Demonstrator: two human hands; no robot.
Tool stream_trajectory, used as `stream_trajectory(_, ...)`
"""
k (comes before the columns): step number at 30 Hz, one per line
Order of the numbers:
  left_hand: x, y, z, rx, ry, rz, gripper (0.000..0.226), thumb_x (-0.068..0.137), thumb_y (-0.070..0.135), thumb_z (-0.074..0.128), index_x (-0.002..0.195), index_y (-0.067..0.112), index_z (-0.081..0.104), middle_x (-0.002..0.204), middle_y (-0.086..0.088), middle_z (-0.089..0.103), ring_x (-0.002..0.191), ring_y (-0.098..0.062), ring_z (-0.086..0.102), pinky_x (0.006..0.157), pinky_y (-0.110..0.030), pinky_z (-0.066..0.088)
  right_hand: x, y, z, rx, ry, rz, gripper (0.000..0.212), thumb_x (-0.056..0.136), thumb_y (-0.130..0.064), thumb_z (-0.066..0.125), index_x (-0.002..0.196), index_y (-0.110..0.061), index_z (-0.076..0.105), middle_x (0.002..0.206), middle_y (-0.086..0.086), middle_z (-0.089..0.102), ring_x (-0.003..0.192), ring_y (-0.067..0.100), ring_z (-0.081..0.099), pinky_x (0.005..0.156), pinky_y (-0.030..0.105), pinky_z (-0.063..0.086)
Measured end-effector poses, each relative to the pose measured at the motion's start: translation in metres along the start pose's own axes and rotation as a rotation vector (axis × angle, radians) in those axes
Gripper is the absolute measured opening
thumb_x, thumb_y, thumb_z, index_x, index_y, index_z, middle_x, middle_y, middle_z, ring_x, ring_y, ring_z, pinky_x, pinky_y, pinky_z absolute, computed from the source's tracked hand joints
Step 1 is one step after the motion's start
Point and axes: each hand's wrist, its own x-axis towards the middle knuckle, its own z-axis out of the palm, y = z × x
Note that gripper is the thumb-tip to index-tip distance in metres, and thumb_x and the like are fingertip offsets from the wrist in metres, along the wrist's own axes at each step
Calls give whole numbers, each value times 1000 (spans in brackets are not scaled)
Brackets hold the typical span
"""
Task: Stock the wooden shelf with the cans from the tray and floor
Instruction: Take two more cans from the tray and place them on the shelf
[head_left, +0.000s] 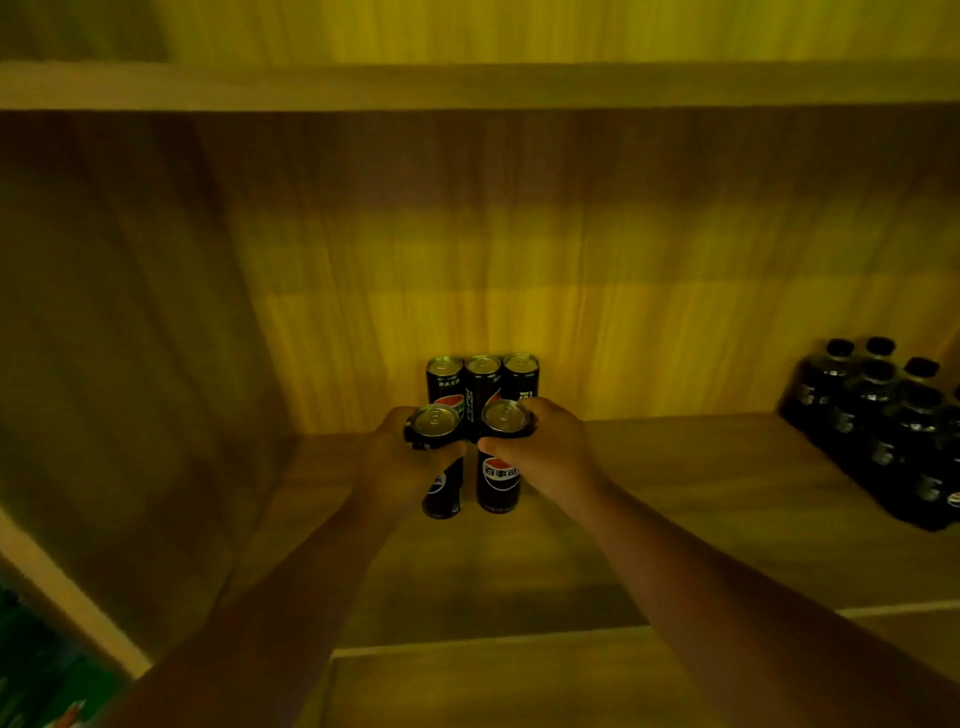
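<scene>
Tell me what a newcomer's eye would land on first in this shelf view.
First, the two bare hands at centre: the left hand grips one tall black cola can, the right hand another black cola can, both just in front of a row of three matching black cans at the back panel of the wooden shelf. Next, the cluster of dark capped bottles at the shelf's right edge.

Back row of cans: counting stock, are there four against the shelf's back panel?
No, the back row shows three cans behind the two held ones.
</scene>
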Motion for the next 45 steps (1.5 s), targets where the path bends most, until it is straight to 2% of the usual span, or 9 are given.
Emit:
stream_trajectory(10,49,-21,19,-43,13,8,43,72,20,86,102,28,58,95,13,66,90,-8,65,84,-36,55,47,26,23,2,65,14,33,69,-27,87,92,-30,63,83,-18,64,75,-5,60,62,15,48)
stream_trajectory(14,56,-30,22,-83,20,3,44,70,20,87,104,25,60,99,8,70,93,-12,68,86,-42,57,55,30,31,9,89,4,32,69,-27,86,90,-31,64,83,-17,66,78,-1,63,68,21,53)
stream_trajectory(21,66,-24,24,-106,28,54,46,74,18,84,110,21,56,94,18,62,86,0,61,70,-22,48,69,33,41,-3,121,1,34,69,-28,86,95,-27,64,92,-12,69,86,6,67,77,31,58)
stream_trajectory(25,73,-26,27,-101,27,66,44,76,19,83,110,22,54,92,21,59,84,1,59,71,-22,47,76,34,42,18,131,-14,35,70,-23,86,99,-23,65,95,-10,70,89,7,67,79,28,57)
stream_trajectory(30,79,-30,30,-141,37,70,40,78,16,81,107,23,54,90,22,58,80,9,55,64,-15,42,85,38,48,23,160,-29,40,69,-22,86,102,-17,65,99,-9,71,88,5,66,74,22,54)
stream_trajectory(33,82,-31,30,-157,48,75,40,78,15,82,106,23,55,90,20,59,82,6,57,66,-17,44,91,40,53,13,159,-25,43,67,-26,86,105,-18,67,99,-8,72,91,7,69,76,25,56)
stream_trajectory(39,90,-35,28,-132,31,32,46,76,22,84,113,20,58,96,18,61,96,-13,64,81,-30,50,93,39,53,24,154,-25,40,70,-22,86,104,-17,65,99,-8,71,90,6,67,67,15,49)
stream_trajectory(42,89,-35,26,-124,13,14,52,76,25,84,120,19,57,98,18,60,100,-14,62,81,-30,49,91,41,52,39,131,-36,45,70,-23,86,109,-18,65,104,-8,71,96,6,67,79,23,54)
stream_trajectory(45,85,-41,24,-25,-9,5,72,75,33,83,136,14,50,123,4,62,110,-16,59,87,-30,46,86,47,49,50,101,8,60,66,-28,87,118,-20,60,111,-8,69,103,8,66,88,32,55)
